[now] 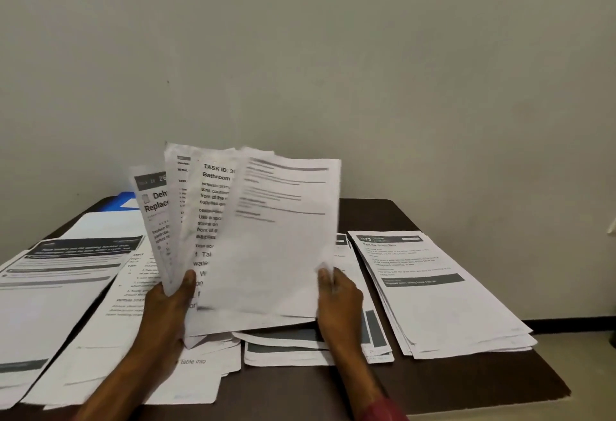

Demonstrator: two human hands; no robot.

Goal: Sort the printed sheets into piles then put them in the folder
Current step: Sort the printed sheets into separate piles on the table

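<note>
Step in hand: sorting, mid-way as far as I can judge. Nothing looks ready for the folder yet.
Held stack: a fan of sheets (213, 220) stands upright above the middle of the table (466, 384), with at least 4 pages showing.
Left hand (170, 300): closed around the fan's lower left edge, thumb pressed on the front. The fingers are hidden behind the paper.
Right hand (336, 297): pinching the lower right corner of the front sheet (283, 237) – looks like it's about to peel that 1 off.
Piles on the table: a dark-header pile (50, 287) far left, a loose pile (133, 354) beside it, a middle pile (300, 347) under the hands, and a tidy right pile (443, 304) near the edge.
Folder: there's a blue corner (128, 202) at the back left, partly under paper. It's probably the folder, can't say for sure.
Next move, my guess: read the front sheet's heading (it's blurred from here), slide it clear of the fan, and lay it on the matching pile – while the left thumb keeps the rest from slipping.
</note>
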